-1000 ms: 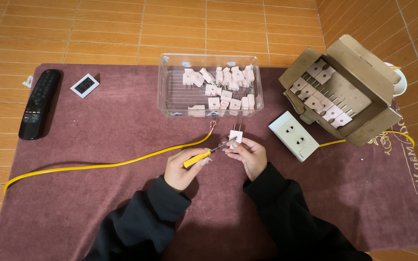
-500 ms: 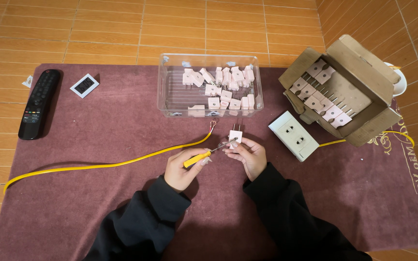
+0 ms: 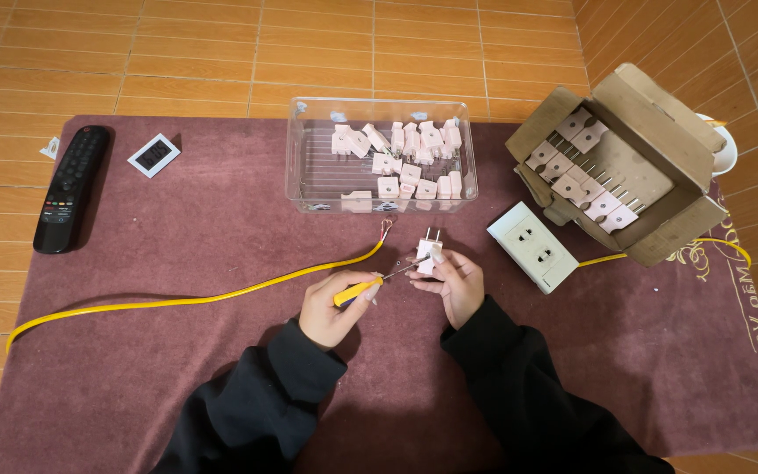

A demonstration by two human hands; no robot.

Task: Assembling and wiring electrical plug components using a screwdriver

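Note:
My left hand grips a small screwdriver with a yellow handle; its metal tip points right at a white two-pin plug. My right hand holds that plug upright, pins up, just above the maroon mat. A yellow cable lies across the mat, and its stripped end rests just left of the plug, apart from it.
A clear plastic box with several white plugs stands behind my hands. An open cardboard box of plugs sits at the right, a white double wall socket beside it. A black remote and a small white square device lie far left.

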